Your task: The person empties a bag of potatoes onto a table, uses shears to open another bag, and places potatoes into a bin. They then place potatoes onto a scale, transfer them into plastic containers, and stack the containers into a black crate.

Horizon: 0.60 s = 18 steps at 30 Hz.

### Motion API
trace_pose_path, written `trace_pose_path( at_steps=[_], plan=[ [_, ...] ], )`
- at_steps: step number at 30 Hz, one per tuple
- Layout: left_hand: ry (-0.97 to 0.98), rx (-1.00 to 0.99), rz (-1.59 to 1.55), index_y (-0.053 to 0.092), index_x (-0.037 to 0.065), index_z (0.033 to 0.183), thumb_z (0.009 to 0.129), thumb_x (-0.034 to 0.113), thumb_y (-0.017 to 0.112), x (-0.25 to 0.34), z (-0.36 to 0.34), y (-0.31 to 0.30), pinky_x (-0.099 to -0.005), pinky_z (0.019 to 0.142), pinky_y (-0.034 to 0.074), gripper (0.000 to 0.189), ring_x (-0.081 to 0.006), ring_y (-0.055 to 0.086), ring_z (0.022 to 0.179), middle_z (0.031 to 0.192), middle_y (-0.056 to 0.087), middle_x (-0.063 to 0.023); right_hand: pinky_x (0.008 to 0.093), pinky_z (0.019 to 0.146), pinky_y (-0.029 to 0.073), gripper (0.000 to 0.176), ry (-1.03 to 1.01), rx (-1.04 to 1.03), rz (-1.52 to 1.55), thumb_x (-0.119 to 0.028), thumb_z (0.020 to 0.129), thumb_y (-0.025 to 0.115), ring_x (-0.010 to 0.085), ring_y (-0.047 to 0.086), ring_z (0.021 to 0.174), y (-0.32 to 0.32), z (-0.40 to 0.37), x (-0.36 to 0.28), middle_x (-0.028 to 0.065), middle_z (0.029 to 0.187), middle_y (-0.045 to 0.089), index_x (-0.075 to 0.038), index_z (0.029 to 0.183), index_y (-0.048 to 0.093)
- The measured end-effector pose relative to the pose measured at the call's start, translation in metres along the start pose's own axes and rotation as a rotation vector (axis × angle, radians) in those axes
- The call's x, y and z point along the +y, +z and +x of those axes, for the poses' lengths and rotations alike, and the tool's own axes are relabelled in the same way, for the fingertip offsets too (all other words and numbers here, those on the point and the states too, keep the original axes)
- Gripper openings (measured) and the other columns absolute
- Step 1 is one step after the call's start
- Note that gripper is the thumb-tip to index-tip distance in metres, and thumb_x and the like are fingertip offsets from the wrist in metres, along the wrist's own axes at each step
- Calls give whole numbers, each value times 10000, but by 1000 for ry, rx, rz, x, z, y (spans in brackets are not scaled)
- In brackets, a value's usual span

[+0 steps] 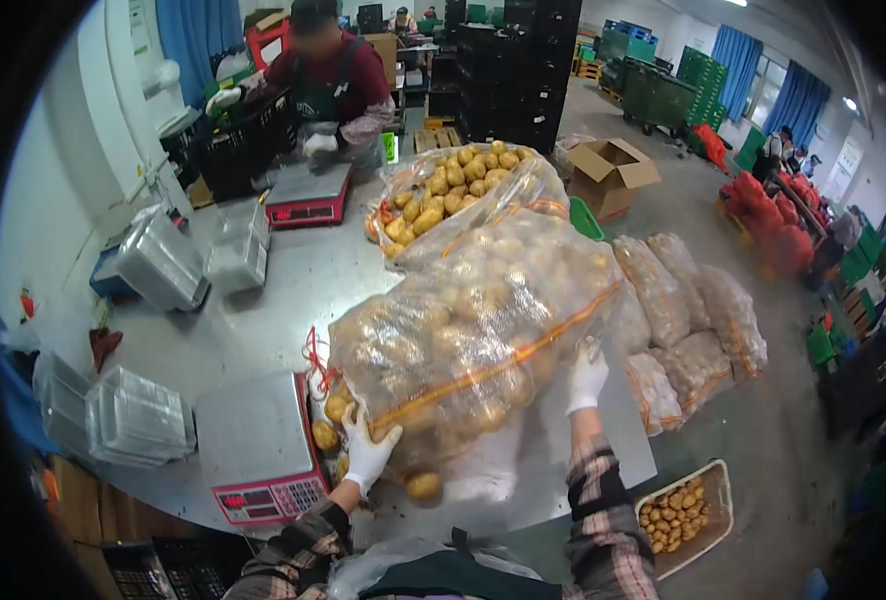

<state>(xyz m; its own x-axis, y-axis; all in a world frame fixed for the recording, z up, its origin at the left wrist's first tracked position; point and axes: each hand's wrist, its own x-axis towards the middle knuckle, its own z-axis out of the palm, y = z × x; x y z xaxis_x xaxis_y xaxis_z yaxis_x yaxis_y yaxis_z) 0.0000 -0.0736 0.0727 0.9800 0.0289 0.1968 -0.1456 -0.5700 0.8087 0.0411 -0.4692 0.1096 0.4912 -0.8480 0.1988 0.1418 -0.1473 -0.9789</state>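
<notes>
A large clear mesh bag of potatoes [463,345] with an orange-yellow stripe lies across the metal table. My left hand [368,452], in a white glove, grips the bag's near left end, thumb apart from the fingers. At the bag's right end, my gloved right hand [588,378] holds its edge, the fingertips partly hidden against the plastic. Loose potatoes [325,434] lie by the left end, and another potato [423,487] sits just right of my left hand. A scale with a red front [263,445] stands left of the bag.
Behind lies an open bag of potatoes [453,190]. Clear plastic trays [141,415] stand at left, near a second scale [308,195]. A co-worker [328,85] stands across the table [263,340]. Right, on the floor, are filled sacks [698,310] and a potato crate [718,500].
</notes>
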Motion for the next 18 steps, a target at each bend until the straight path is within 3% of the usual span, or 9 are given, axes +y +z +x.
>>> trace_pose_path(
  at_steps=[4, 5, 7, 8, 10, 11, 13, 16, 18],
  plan=[
    [-64, -73, -192, 380, -31, 1370, 731, 281, 785, -6, 11, 0, -388, 1113, 250, 818, -377, 280, 1333, 1434, 200, -238, 295, 631, 456, 137, 56, 102, -210, -119, 868, 644, 139, 524, 665, 21, 52, 19, 36, 794, 627, 11, 907, 619],
    [-137, -121, -344, 389, -30, 1366, 745, 290, 768, 0, 10, 3, -402, 1119, 236, 794, -390, 262, 1339, 1444, 210, -246, 311, 620, 465, 132, 68, 146, 93, -109, 874, 635, 147, 549, 658, 22, 64, 39, 41, 788, 627, 12, 924, 614],
    [23, -242, -95, 398, -31, 1360, 759, 303, 748, 5, 13, 10, -419, 1115, 236, 771, -397, 260, 1340, 1455, 223, -258, 322, 633, 476, 121, 334, 138, 108, -101, 876, 633, 152, 563, 667, 17, 71, 31, 36, 784, 616, 1, 930, 599],
    [-20, -241, -127, 412, -31, 1351, 765, 308, 739, -13, 2, 30, -427, 1110, 242, 751, -400, 258, 1339, 1454, 246, -255, 313, 646, 471, 112, 334, 135, 283, -99, 879, 635, 140, 550, 683, 18, 76, 43, 24, 783, 600, -12, 920, 577],
    [64, -192, 32, 509, -30, 1268, 779, 287, 730, 34, 3, 36, -430, 1082, 270, 623, -366, 322, 1312, 1378, 413, -238, 308, 649, 464, 112, 95, 193, 97, -97, 879, 634, 134, 536, 691, 31, 80, 36, 19, 783, 590, -11, 896, 565],
    [-110, -280, -385, 603, -23, 1152, 800, 246, 730, 49, 6, 40, -397, 984, 389, 460, -278, 517, 1153, 1174, 605, -183, 306, 650, 460, 114, -23, 219, -12, -97, 880, 633, 131, 529, 695, 36, 82, 29, 17, 783, 586, -10, 884, 559],
    [-382, -396, -538, 654, -12, 1058, 811, 206, 735, 63, 0, 58, -335, 828, 481, 339, -192, 631, 913, 973, 687, -106, 319, 652, 453, 132, 54, 202, -92, -90, 855, 633, 134, 503, 686, 48, 95, 20, 35, 774, 592, 28, 869, 575],
    [-367, -298, -612, 677, -9, 1001, 804, 205, 750, 75, -11, 86, -304, 731, 505, 299, -156, 650, 821, 916, 700, -74, 335, 678, 470, 205, -2, 264, -175, -121, 883, 568, 176, 572, 742, 52, 115, 32, 85, 843, 642, 60, 967, 612],
    [-221, -342, -345, 680, -6, 984, 805, 215, 753, 71, -13, 101, -284, 689, 507, 294, -168, 664, 788, 905, 698, -80, 335, 680, 472, 195, 4, 330, -174, -112, 880, 571, 174, 575, 740, 57, 117, 29, 83, 845, 645, 58, 965, 617]
  ],
)
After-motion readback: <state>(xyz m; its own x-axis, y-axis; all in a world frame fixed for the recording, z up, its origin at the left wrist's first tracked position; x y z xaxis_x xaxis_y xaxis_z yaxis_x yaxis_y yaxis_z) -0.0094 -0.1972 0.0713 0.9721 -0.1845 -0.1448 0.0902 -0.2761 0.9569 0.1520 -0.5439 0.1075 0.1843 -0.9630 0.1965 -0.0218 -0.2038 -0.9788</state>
